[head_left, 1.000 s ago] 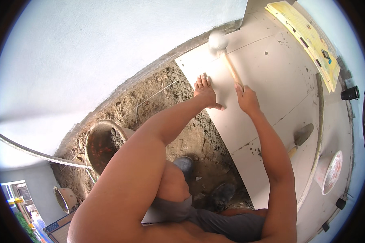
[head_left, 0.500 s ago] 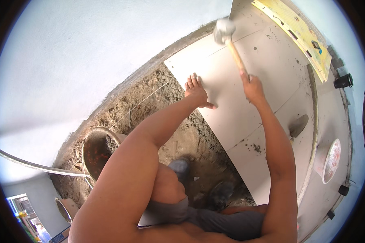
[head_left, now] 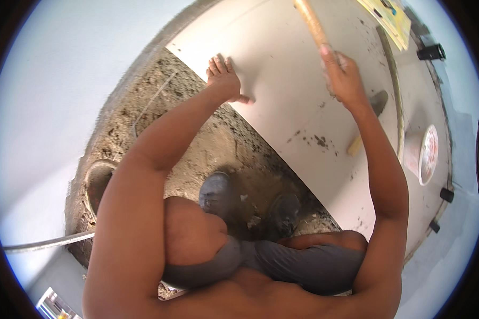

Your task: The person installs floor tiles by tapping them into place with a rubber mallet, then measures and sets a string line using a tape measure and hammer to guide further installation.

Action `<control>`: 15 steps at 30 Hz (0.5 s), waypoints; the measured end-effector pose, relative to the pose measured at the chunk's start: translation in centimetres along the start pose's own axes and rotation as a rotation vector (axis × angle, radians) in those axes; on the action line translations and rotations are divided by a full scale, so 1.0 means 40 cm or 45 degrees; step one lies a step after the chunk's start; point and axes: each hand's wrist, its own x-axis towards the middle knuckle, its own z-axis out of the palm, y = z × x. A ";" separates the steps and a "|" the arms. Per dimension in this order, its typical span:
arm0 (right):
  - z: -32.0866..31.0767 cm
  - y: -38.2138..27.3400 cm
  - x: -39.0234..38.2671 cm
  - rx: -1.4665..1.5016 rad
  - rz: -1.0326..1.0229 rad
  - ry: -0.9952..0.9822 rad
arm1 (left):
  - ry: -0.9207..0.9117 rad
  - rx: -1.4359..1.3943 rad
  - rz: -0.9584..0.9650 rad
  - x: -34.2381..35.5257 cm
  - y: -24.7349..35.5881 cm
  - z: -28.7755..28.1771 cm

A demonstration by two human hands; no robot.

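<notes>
My left hand (head_left: pixel 224 82) lies flat with fingers spread on a large pale floor tile (head_left: pixel 271 101), close to its left edge. Wrapped round the wooden handle of a mallet (head_left: pixel 311 24) is my right hand (head_left: pixel 347 80), raised over the tiled area. The mallet's head is cut off by the top of the picture. Beside my right forearm a trowel (head_left: pixel 378 102) rests on the tiles, partly covered by the arm. Dark crumbs of mortar are scattered near it. Rough mortar and sand (head_left: pixel 197 133) border the tile's edge, where my boots stand.
Left of my arm stands a bucket (head_left: pixel 95 181), half hidden. A taut string (head_left: pixel 154 101) crosses the mortar bed by the white wall. Rightward are a long straight bar (head_left: pixel 394 80), a white tub (head_left: pixel 430 157), a black cylinder (head_left: pixel 431 52) and a yellow board (head_left: pixel 391 21).
The view has shifted, putting the mallet's head out of the picture. My right hand still grips its handle; my left hand remains on the tile. More of the trowel's handle shows.
</notes>
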 end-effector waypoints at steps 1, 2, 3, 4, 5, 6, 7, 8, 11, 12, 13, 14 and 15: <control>-0.037 -0.035 -0.041 0.102 -0.012 0.024 | -0.039 0.077 0.030 -0.026 0.025 -0.009; -0.056 -0.045 -0.081 0.210 -0.017 0.045 | -0.023 0.085 0.058 -0.035 0.039 -0.003; -0.065 -0.034 -0.114 0.242 -0.033 0.058 | -0.008 0.090 0.082 -0.041 0.051 0.008; -0.071 -0.032 -0.138 0.278 -0.067 0.073 | 0.019 0.098 0.094 -0.048 0.051 0.011; -0.074 -0.028 -0.155 0.315 -0.103 0.084 | 0.012 0.077 0.083 -0.053 0.048 0.016; -0.049 0.016 -0.168 0.250 -0.179 0.135 | 0.005 0.053 0.070 -0.057 0.042 0.021; -0.019 0.104 -0.188 0.168 -0.256 0.218 | 0.018 0.038 0.084 -0.052 0.058 0.007; 0.012 0.191 -0.206 0.086 -0.333 0.296 | 0.028 0.041 0.113 -0.043 0.072 0.006; 0.049 0.299 -0.222 -0.254 -0.075 0.143 | 0.041 0.010 0.109 -0.049 0.067 0.009; 0.034 0.309 -0.207 -0.316 -0.011 0.118 | -0.003 0.053 0.100 -0.049 0.067 0.001; 0.026 0.293 -0.200 -0.370 0.060 0.083 | 0.004 0.047 0.092 -0.052 0.060 0.004; -0.005 0.206 -0.194 -0.203 0.144 0.024 | 0.014 0.037 0.083 -0.050 0.050 0.012; -0.022 0.156 -0.200 -0.096 0.105 0.056 | 0.025 0.027 0.088 -0.048 0.051 0.017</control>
